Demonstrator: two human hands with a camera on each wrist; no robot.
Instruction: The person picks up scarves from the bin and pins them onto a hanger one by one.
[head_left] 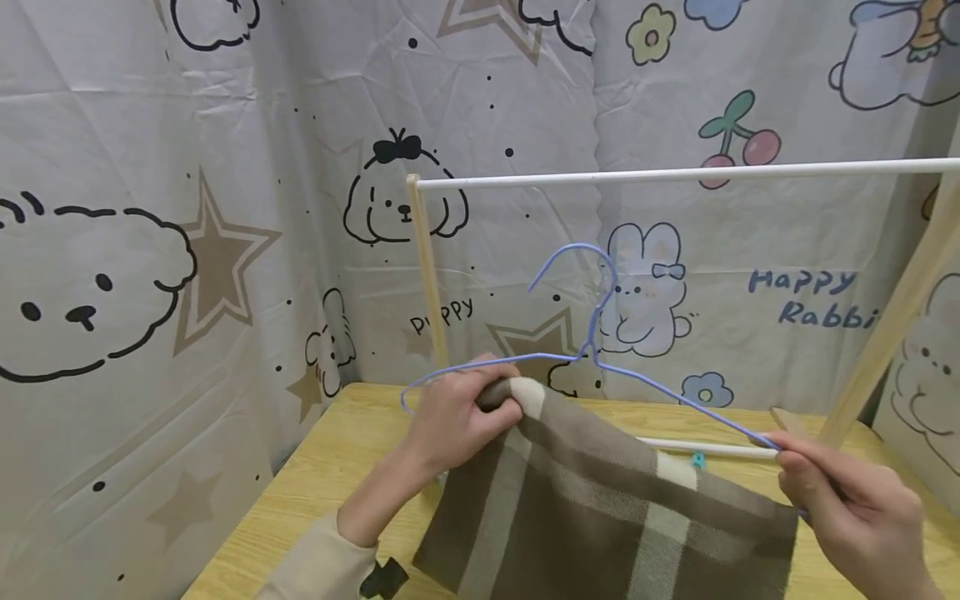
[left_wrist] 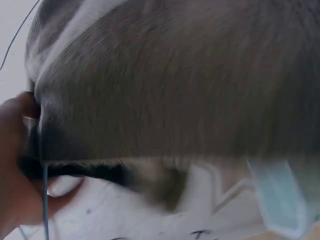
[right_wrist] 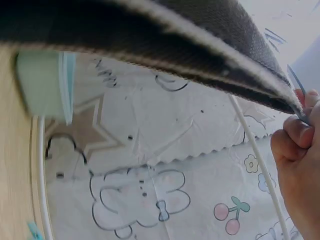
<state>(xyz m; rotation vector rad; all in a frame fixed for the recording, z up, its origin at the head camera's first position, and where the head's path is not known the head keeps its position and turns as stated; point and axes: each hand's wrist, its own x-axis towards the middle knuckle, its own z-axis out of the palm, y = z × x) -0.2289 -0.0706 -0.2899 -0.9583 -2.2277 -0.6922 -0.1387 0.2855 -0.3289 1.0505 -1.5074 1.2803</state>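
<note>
A blue wire hanger (head_left: 577, 357) stands hook up in the head view. A brown plaid cloth (head_left: 600, 492) with cream stripes hangs below it, its upper edge sloping down to the right. My left hand (head_left: 461, 417) pinches that upper edge near the hanger's left arm, thumb over the cloth. At the hanger's right end, my right hand (head_left: 855, 492) grips the blue wire beside the cloth's corner. In the left wrist view the cloth (left_wrist: 175, 90) is blurred and fills most of the picture. Fingers of the right hand (right_wrist: 300, 145) curl at the wire in the right wrist view.
A rack with a white top rail (head_left: 675, 175) and wooden posts (head_left: 427, 275) stands behind the hanger on a wood-grain table (head_left: 300, 492). A small teal clip (head_left: 698, 460) sits by its low white bar. A pale green box-like object (right_wrist: 42, 85) shows under the cloth. Printed curtains (head_left: 487, 100) surround the table.
</note>
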